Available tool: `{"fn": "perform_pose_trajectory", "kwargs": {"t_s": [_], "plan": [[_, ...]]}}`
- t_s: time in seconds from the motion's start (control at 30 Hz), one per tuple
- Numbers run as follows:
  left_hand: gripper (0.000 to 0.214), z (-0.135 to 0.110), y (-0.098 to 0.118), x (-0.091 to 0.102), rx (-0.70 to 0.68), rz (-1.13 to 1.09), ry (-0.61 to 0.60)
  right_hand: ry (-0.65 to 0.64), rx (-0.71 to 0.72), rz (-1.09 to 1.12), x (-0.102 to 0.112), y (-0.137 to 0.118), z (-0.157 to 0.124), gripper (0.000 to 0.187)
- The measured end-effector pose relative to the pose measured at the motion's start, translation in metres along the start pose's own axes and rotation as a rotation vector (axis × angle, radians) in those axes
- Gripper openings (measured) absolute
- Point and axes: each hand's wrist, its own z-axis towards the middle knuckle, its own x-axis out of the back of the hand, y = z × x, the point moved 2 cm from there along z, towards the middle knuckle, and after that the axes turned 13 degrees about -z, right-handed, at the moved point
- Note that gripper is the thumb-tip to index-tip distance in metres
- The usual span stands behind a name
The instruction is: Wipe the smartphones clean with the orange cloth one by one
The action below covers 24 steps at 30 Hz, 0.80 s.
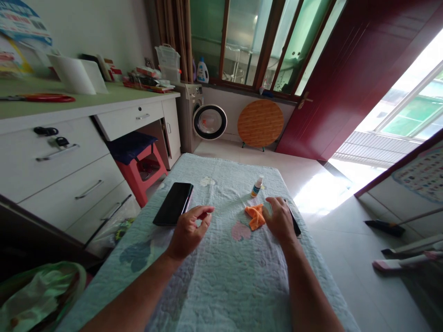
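Observation:
My left hand [192, 228] hovers above the quilted cloth, its thumb and fingertips curled together in a loose ring. I see nothing held in it. Left of it lies a dark tablet-like device or case [173, 203] with a glossy black top. My right hand [279, 219] has its fingers stretched forward and its thumb apart, at the edge of a crumpled orange cloth [255, 216]. Partly under that hand is a thin dark flat device, perhaps a phone [295, 221]. A small spray bottle [256, 187] with a white cap stands upright just beyond the orange cloth.
A pale blue quilted cover [228, 286] spreads over the surface before me. Left are a drawer desk [86, 175], a red stool [141, 170] and a lined bin [41, 295]. Behind stand a washing machine with its door [210, 121] open and a round wooden tabletop [260, 123].

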Motion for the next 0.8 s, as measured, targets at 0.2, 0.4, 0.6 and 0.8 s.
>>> {"fn": "perform_pose_trajectory", "kwargs": {"t_s": [0.2,0.4,0.6,0.8], "plan": [[0.038,0.009,0.011,0.026,-0.304,0.468,0.161,-0.104,0.094,-0.089,-0.015,-0.032,-0.012,0.04],[0.068,0.021,0.001,0.049,-0.179,0.91,0.344,-0.121,0.073,-0.107,-0.02,-0.032,-0.011,0.038],[0.068,0.024,-0.011,0.062,0.002,1.151,0.295,-0.138,0.078,-0.127,-0.028,-0.031,-0.013,0.039],[0.07,0.027,-0.011,0.064,0.047,1.24,0.248,-0.199,0.102,-0.105,-0.029,-0.037,-0.014,0.033]]}}
